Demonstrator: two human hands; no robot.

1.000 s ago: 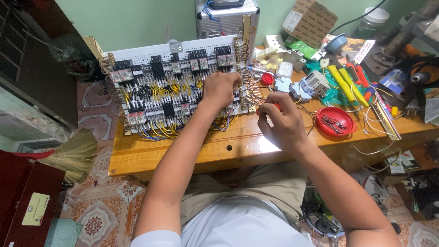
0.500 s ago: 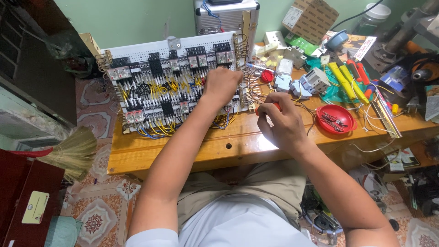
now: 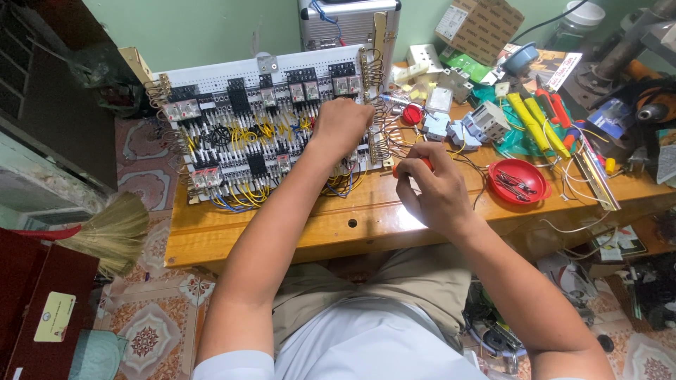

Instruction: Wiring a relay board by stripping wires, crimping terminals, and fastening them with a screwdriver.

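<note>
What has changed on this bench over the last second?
Almost nothing. The left hand stays on the wired panel, and the right hand keeps gripping the small orange-handled tool beside it. The red dish and wooden bench have not shifted.

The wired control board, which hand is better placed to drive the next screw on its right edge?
Probably the right hand: it grips the orange-handled screwdriver just beside the board's right edge. The left hand rests closed on the wiring, with no tool showing.
</note>
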